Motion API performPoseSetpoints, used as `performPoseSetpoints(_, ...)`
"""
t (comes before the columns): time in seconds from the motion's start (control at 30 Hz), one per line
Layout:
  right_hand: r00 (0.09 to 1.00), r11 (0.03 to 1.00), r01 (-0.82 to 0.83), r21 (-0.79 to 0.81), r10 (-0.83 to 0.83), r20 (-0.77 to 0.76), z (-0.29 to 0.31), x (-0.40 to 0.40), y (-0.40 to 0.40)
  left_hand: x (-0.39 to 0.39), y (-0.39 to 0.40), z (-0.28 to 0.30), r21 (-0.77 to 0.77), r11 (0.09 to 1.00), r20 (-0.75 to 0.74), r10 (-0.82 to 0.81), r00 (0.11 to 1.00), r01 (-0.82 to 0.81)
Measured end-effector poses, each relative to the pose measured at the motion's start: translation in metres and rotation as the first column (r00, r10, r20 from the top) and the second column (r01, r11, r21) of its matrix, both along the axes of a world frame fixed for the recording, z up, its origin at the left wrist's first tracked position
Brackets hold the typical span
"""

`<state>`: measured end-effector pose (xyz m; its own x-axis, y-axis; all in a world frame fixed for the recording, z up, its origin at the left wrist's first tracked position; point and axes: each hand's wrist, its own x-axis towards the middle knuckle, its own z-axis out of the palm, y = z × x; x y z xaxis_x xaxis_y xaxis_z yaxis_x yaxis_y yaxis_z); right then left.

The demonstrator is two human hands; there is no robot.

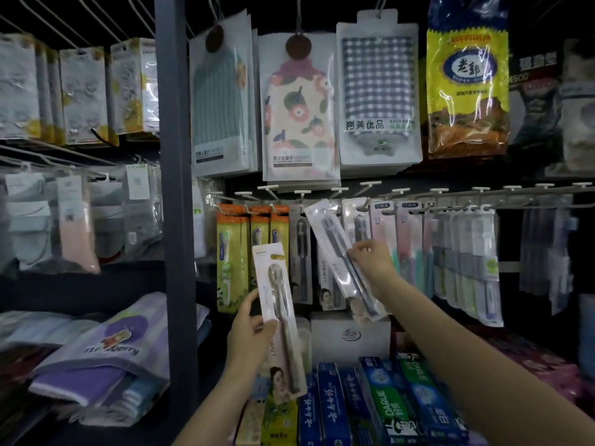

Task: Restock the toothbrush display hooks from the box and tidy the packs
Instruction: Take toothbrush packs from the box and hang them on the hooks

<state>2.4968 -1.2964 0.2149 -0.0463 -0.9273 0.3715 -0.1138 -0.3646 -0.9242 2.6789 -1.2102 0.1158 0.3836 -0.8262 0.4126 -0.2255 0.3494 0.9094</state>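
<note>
1. A dim shop aisle: a dark metal upright (pixel 175 188) splits the shelving, with packed goods hanging on wire hooks to either side.
2. Up at twelve o'clock hang bagged bath towels: a floral one (pixel 299 107), a blue checked one (pixel 378 91), and at one o'clock a yellow foil bag (pixel 467 75).
3. Below them runs a row of white display hooks (pixel 402 190), carrying toothbrush packs: orange-and-green ones (pixel 230 252) toward nine o'clock of the row, pastel ones (pixel 463 259) toward three.
4. The left hand (pixel 249 336) grips a white toothbrush pack (pixel 278 317) with fingers and thumb curled round its lower half; the pack stands nearly upright, its top leaning slightly left, in front of the hanging stock and off any hook.
5. The right hand (pixel 373 259) pinches a clear toothbrush pack with a dark brush (pixel 341 255) at its middle. This pack tilts, its top end up toward eleven o'clock, close under a hook; I cannot tell whether it is threaded on.
6. At six o'clock, toothpaste cartons (pixel 380 403) in blue and green lie on the shelf below, with a white box (pixel 349 336) behind them.
7. At eight o'clock a purple strawberry-print towel bag (pixel 106 352) lies on the neighbouring shelf.
</note>
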Motion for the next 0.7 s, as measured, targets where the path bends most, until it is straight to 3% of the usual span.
performPoseSetpoints(0.43,0.965,0.988,-0.006,0.157,-0.035,0.259,-0.012,0.004,-0.026,0.018,0.016,-0.003,0.016,0.999,0.048,0.033,0.998,-0.034)
performPoseSetpoints(0.53,0.98,0.989,0.004,0.145,-0.033,0.198,-0.016,0.0,-0.026,0.016,0.012,-0.004,0.014,1.0,0.026,0.008,1.0,-0.008)
performPoseSetpoints(0.63,0.997,0.997,0.074,0.026,-0.075,0.029,-0.024,-0.004,-0.009,0.011,0.008,-0.005,0.009,1.0,0.006,-0.009,1.0,0.009)
performPoseSetpoints(0.7,0.994,0.999,-0.034,-0.022,0.032,-0.103,-0.039,-0.005,0.008,0.007,0.003,-0.004,0.018,0.999,-0.039,-0.034,0.999,0.035)
